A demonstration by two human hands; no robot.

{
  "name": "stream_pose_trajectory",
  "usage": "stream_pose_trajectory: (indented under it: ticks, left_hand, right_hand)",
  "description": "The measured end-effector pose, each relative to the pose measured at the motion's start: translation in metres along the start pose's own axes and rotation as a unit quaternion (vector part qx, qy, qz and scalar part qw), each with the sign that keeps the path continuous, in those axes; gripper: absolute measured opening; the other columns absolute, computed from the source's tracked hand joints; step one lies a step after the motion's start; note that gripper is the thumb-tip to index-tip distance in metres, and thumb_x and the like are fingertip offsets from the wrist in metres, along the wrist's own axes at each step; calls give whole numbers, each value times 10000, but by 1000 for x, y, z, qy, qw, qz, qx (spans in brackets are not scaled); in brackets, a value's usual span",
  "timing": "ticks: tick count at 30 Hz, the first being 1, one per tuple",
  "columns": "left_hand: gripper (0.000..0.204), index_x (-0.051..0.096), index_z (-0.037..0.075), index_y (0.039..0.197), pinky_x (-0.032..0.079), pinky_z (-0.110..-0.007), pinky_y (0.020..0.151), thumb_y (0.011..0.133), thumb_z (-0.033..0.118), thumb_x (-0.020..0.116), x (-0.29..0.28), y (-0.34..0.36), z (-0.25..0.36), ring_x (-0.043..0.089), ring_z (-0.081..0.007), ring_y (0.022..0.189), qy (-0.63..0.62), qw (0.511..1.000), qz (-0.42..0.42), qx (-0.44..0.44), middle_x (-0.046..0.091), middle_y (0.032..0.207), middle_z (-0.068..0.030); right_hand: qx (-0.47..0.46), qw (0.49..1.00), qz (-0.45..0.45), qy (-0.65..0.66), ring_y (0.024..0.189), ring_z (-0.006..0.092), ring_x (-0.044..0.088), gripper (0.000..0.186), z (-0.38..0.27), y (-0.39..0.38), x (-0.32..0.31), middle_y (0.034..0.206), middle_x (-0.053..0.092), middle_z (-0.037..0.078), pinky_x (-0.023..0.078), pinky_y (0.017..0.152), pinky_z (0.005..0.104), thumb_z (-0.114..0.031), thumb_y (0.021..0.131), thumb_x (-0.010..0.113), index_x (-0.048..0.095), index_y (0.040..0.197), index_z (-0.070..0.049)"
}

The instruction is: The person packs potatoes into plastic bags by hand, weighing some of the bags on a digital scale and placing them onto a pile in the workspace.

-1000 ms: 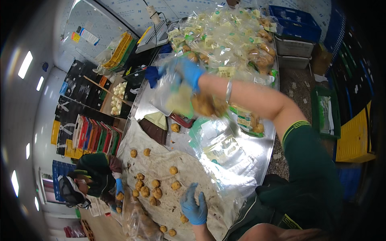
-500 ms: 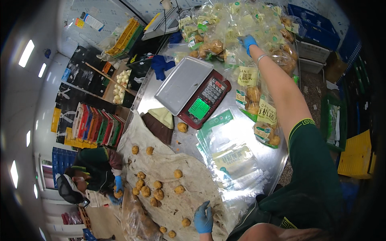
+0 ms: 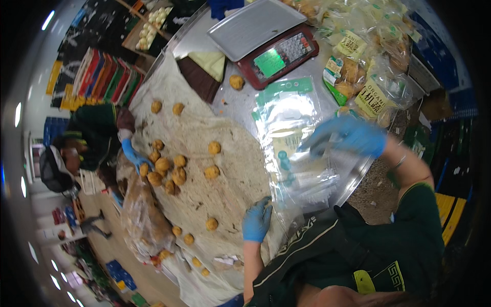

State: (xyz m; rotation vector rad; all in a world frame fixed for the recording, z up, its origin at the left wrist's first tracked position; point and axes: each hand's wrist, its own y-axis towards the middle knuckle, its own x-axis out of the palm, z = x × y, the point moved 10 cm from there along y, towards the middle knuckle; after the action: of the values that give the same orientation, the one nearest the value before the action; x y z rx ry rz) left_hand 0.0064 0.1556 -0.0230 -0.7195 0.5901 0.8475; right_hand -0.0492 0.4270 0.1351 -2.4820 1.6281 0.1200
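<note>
My left hand (image 3: 257,221), in a blue glove, rests on the cloth beside the clear plastic bags (image 3: 294,115). Its fingers are loosely apart, with nothing seen in them. Over the same flat, green-printed bags hangs my right hand (image 3: 353,135), also blue-gloved. Motion smears its fingers, so whether they grip anything is unclear. Loose potatoes (image 3: 178,176) lie on the beige cloth (image 3: 230,169) left of my hands. Filled potato bags (image 3: 352,74) lie beyond my right hand. A red scale (image 3: 286,56) with a bare metal plate stands at the table's far side.
Across the cloth, a co-worker's blue-gloved hand (image 3: 135,153) touches the potatoes. A large plastic sack (image 3: 146,217) slumps at the cloth's left edge. A brown-and-yellow folded cloth (image 3: 204,74) and a single potato (image 3: 236,82) lie near the scale. Stacked crates (image 3: 110,77) stand behind.
My right hand has come back from the filled bags to above the flat bags. My left hand stays near their edge. The view has shifted; the co-worker's hand now reaches among the potatoes.
</note>
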Motion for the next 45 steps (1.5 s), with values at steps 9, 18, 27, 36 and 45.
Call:
stream_pose_trajectory:
  ticks: [9,18,27,36,45]
  left_hand:
    - [295,611,90,1149,496,-448,724,910,254,557,28,-62,-51,628,-372,818,-12,1000,-10,2,657,907,-201]
    - [298,639,70,1178,511,-331,843,943,243,577,-30,-61,-141,664,-226,960,-193,973,110,-68,678,1098,-123]
    - [479,527,76,1307,493,-384,871,851,163,644,-216,49,-259,618,-266,971,34,911,382,-151,601,1213,-157]
    - [682,360,47,1421,507,-458,735,862,362,589,-182,89,-308,619,-355,903,-691,680,233,-82,600,1136,-215]
    - [806,294,7,1441,472,-511,882,800,328,664,-145,9,-135,562,-401,1038,-914,368,29,169,545,1196,-287]
  right_hand:
    - [-14,903,219,-369,816,325,590,105,201,5,79,879,587,114,477,726,394,-161,836,624,632,890,-71]
    - [52,886,305,-346,826,217,610,131,155,11,11,966,642,94,484,753,313,-90,911,547,633,1003,-52]
    - [27,954,240,-175,791,124,560,131,117,78,134,907,602,43,469,727,263,20,854,583,603,970,-39]
    - [-65,966,57,-243,813,282,607,131,128,129,234,888,610,109,481,693,357,51,757,544,583,834,-48]
    - [-2,982,75,-174,749,288,595,79,114,135,248,816,582,99,466,657,352,7,766,573,558,821,-48]
